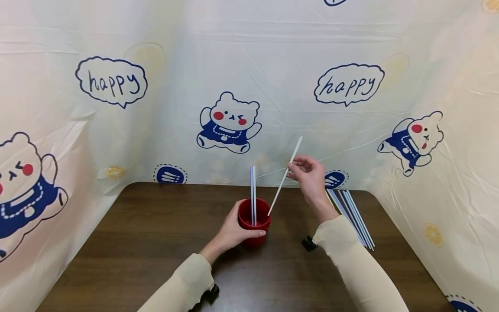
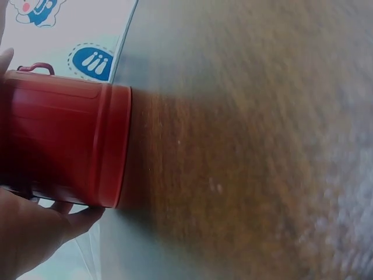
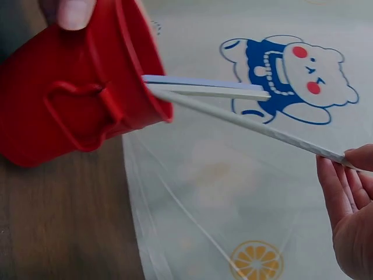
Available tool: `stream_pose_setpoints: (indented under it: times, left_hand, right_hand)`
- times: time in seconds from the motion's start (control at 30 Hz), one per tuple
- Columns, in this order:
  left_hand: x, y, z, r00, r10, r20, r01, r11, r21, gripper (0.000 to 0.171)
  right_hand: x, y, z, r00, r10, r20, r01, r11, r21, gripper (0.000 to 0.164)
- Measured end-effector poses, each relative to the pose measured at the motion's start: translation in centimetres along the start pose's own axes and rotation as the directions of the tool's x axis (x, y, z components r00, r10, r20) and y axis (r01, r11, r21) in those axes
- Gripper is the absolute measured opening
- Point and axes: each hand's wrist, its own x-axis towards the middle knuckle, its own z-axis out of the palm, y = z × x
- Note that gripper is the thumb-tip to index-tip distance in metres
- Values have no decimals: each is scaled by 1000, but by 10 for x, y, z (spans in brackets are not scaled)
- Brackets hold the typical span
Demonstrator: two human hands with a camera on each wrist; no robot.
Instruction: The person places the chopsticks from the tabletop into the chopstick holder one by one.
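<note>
A red bucket (image 1: 255, 239) with a small side handle (image 3: 78, 116) stands upright on the wooden table. My left hand (image 1: 236, 229) grips it around the side, thumb across the front. Two thin sticks, one pale blue (image 1: 251, 186) and one white (image 1: 254, 186), stand inside the bucket. My right hand (image 1: 309, 177) pinches a white stick (image 1: 283, 178) between thumb and fingertips. That stick slants down to the left, its lower end at the bucket's right rim. From the right wrist view I cannot tell how far its tip reaches inside.
Several blue, white and dark sticks (image 1: 356, 219) lie side by side on the table's right, partly behind my right forearm. The brown table (image 1: 156, 242) meets a printed curtain (image 1: 288, 56) at the back and sides. Black camera mounts (image 1: 309, 243) sit at my wrists.
</note>
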Motion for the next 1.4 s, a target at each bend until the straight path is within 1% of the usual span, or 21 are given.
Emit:
stream_pose_setpoints:
  times: [0.17,0.43,0.63,0.83,0.93,1.03,1.17,1.27,1.4]
  left_hand:
    - [0,-2,1,1000,-15,-7,15,1000,5,88]
    - [1,-2,3,1000,-19,4,19,1000,13,88]
    - [3,-2,2,1000,-28,11,28,999,23,89]
    - [4,-4,1,1000,-14,27,13,1000,27,89]
    - [5,-6,1,999,-1,36,1,1000,26,90]
    - [9,-21,1,999,12,38,-14,999,49,92]
    - [15,-40,3,1000,10,20,-12,995,102,94]
    - [16,-39,4,1000,2,-1,-2,992,123,94]
    - [16,-38,5,1000,0,-30,4,991,131,94]
  right_hand:
    - [-2,9,6,998,-37,46,39,998,-53,27]
    - [-9,24,14,988,-21,153,48,983,-175,23]
    - [-15,40,20,976,19,215,24,980,-197,21]
    - [-22,54,22,959,14,282,56,970,-238,18]
    - [-25,59,24,954,13,300,64,967,-246,17]
    - [-28,63,26,951,31,307,50,966,-252,16]
    - [-31,65,28,951,60,304,25,963,-268,20]
    - [-32,65,29,952,58,299,29,960,-278,20]
    - [-33,68,30,953,33,302,69,944,-321,20]
